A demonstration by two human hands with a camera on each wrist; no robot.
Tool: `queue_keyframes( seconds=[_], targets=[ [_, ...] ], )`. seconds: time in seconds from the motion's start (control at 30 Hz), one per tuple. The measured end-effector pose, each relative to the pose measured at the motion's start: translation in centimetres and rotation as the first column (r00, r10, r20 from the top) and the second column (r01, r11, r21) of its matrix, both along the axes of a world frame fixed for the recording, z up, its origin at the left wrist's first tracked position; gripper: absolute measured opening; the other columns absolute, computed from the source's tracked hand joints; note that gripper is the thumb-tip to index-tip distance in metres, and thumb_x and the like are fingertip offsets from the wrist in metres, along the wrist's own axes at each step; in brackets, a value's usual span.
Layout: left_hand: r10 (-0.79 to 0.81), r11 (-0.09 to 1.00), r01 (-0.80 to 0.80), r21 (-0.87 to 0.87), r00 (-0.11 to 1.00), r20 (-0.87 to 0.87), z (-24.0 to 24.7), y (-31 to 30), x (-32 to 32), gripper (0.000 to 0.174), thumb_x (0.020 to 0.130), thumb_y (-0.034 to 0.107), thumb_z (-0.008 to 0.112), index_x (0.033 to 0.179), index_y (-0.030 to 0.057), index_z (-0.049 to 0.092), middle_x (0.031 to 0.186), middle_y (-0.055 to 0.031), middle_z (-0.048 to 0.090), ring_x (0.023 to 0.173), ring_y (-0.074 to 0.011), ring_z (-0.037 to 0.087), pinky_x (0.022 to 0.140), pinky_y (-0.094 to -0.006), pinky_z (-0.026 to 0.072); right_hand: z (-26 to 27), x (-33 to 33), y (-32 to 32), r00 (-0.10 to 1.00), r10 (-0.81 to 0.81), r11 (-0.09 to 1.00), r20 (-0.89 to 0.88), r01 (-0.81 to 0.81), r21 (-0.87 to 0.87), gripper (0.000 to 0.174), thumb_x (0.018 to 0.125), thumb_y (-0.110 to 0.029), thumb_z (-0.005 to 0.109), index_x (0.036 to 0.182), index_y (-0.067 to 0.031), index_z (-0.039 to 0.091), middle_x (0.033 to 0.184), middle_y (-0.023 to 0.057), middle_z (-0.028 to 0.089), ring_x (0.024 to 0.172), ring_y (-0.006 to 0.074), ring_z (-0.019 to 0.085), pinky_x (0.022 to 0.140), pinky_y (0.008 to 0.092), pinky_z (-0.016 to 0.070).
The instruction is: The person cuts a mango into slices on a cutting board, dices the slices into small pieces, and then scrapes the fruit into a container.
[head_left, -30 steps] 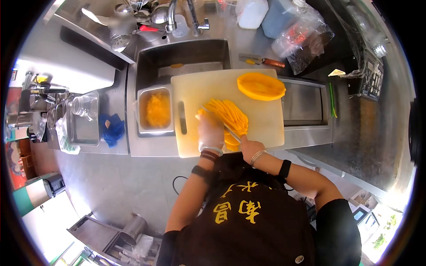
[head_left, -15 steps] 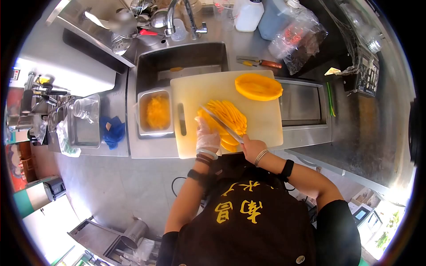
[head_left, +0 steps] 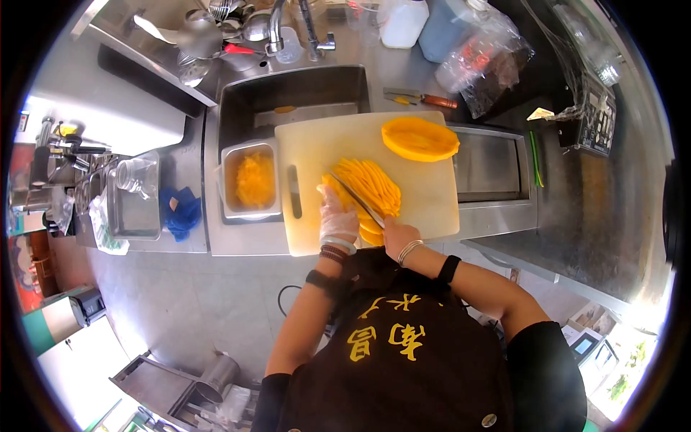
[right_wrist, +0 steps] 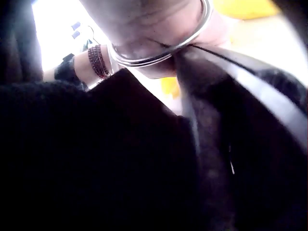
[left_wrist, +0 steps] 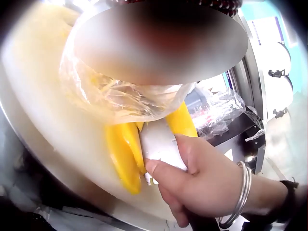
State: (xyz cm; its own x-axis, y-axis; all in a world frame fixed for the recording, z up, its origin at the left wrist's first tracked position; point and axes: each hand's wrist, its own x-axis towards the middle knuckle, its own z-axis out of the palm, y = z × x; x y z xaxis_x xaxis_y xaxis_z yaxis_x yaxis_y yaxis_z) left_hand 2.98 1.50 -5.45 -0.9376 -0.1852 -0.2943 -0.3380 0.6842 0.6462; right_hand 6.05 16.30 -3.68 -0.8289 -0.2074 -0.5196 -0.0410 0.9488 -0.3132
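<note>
On the white cutting board (head_left: 439, 209), slices of peeled orange-yellow fruit (head_left: 374, 186) lie side by side. My gloved left hand (head_left: 337, 218) rests at their left end, fingertips touching the fruit; in the left wrist view its loose clear glove (left_wrist: 115, 103) covers part of the slices. My bare right hand (head_left: 400, 237) grips a knife (head_left: 360, 200), thumb and finger pinching the wide blade (left_wrist: 162, 142) near the handle. The blade lies slantwise across the slices, its tip near the left fingertips. A hollowed fruit half (head_left: 420, 140) sits at the board's far right.
Left of the board stands a metal pan (head_left: 230, 162) with orange fruit pieces. Behind are a sink (head_left: 295, 90), a faucet (head_left: 276, 29) and an orange-handled tool (head_left: 437, 101). A blue cloth (head_left: 181, 214) lies farther left, and plastic jugs (head_left: 403, 23) stand at the back.
The right hand and knife have shifted slightly left along the slices, and the blade has changed its tilt. The gloved left hand has drawn back a little from the slices.
</note>
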Motion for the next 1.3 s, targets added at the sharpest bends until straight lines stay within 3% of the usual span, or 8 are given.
queue_keyframes(
  seconds=[0.17,0.47,0.57,0.67,0.73,0.97,1.03,1.3],
  targets=[
    [-0.011,0.998,0.012,0.068,1.000,-0.024,1.7,-0.5,0.0,0.065,0.076,0.022,0.050,0.127,-0.0038,0.018,0.117,-0.0282,0.040,0.104,-0.0409,0.041,0.087,-0.0391,0.0360,0.1,-0.3,1.6,0.996,0.028,0.985,-0.083,-0.042,-0.168,0.020,0.081,-0.020,0.043,0.091,-0.0022,0.039,0.060,0.0173,0.055,0.057,0.0365,0.055,0.054,0.0460,0.0421],
    [0.039,0.966,-0.047,0.255,0.999,0.034,0.4,-0.7,0.4,0.065,0.075,0.017,0.053,0.127,-0.0023,0.020,0.113,-0.0307,0.041,0.095,-0.0392,0.047,0.081,-0.0389,0.0401,3.5,0.1,1.5,0.994,0.070,0.998,0.084,-0.069,-0.012,0.020,0.078,-0.014,0.044,0.093,-0.0006,0.039,0.067,0.0197,0.058,0.066,0.0354,0.058,0.061,0.0437,0.0441],
    [0.004,0.988,-0.005,0.152,1.000,0.009,-0.8,-0.7,0.5,0.059,0.072,0.017,0.057,0.123,0.0023,0.032,0.121,-0.0307,0.032,0.098,-0.0385,0.045,0.083,-0.0374,0.0398,3.6,0.2,1.2,0.992,0.084,0.996,0.092,-0.084,-0.009,0.021,0.078,-0.013,0.044,0.093,-0.0001,0.039,0.067,0.0191,0.058,0.066,0.0348,0.058,0.062,0.0430,0.0447],
    [-0.157,0.986,0.157,-0.063,0.988,0.010,-2.3,-1.0,0.6,0.066,0.076,0.017,0.051,0.130,0.0021,0.016,0.096,-0.0286,0.050,0.083,-0.0385,0.053,0.070,-0.0384,0.0431,4.0,0.4,0.9,0.994,0.075,0.997,0.078,-0.075,-0.002,0.021,0.077,-0.012,0.044,0.093,0.0006,0.039,0.067,0.0190,0.058,0.066,0.0345,0.058,0.061,0.0427,0.0450],
    [-0.190,0.982,0.190,-0.017,0.981,0.029,-2.7,-1.1,0.6,0.040,0.068,0.016,0.061,0.106,0.0093,0.053,0.130,-0.0273,0.020,0.101,-0.0399,0.043,0.087,-0.0333,0.0385,4.4,0.2,0.6,0.994,0.063,0.998,0.092,-0.064,0.005,0.021,0.077,-0.012,0.044,0.093,0.0007,0.039,0.067,0.0190,0.058,0.066,0.0344,0.058,0.061,0.0425,0.0451],
    [-0.077,0.990,0.070,0.120,0.996,0.056,-2.1,-0.9,0.6,0.044,0.070,0.016,0.059,0.113,0.0085,0.049,0.131,-0.0269,0.019,0.104,-0.0396,0.042,0.089,-0.0337,0.0369,2.9,0.7,0.7,0.996,0.073,0.997,0.041,-0.073,-0.017,0.019,0.081,-0.017,0.043,0.089,-0.0006,0.040,0.061,0.0172,0.056,0.059,0.0352,0.056,0.055,0.0445,0.0432],
    [-0.418,0.858,0.343,-0.383,0.899,-0.132,-2.9,-1.0,0.7,0.049,0.073,0.018,0.058,0.118,0.0041,0.043,0.131,-0.0252,0.022,0.106,-0.0360,0.041,0.090,-0.0333,0.0353,2.7,0.7,0.3,0.996,0.071,0.997,0.054,-0.071,0.002,0.019,0.081,-0.017,0.042,0.089,-0.0005,0.040,0.063,0.0175,0.057,0.060,0.0352,0.057,0.056,0.0443,0.0435],
    [-0.238,0.971,0.231,-0.068,0.963,-0.128,-4.2,-0.9,0.5,0.057,0.074,0.017,0.055,0.121,-0.0049,0.034,0.131,-0.0224,0.026,0.112,-0.0336,0.036,0.092,-0.0325,0.0325,0.7,-0.2,-1.8,0.996,0.023,0.996,0.088,-0.031,0.087,0.020,0.081,-0.015,0.040,0.094,-0.0005,0.039,0.068,0.0176,0.059,0.066,0.0351,0.058,0.060,0.0443,0.0440]
  ],
)
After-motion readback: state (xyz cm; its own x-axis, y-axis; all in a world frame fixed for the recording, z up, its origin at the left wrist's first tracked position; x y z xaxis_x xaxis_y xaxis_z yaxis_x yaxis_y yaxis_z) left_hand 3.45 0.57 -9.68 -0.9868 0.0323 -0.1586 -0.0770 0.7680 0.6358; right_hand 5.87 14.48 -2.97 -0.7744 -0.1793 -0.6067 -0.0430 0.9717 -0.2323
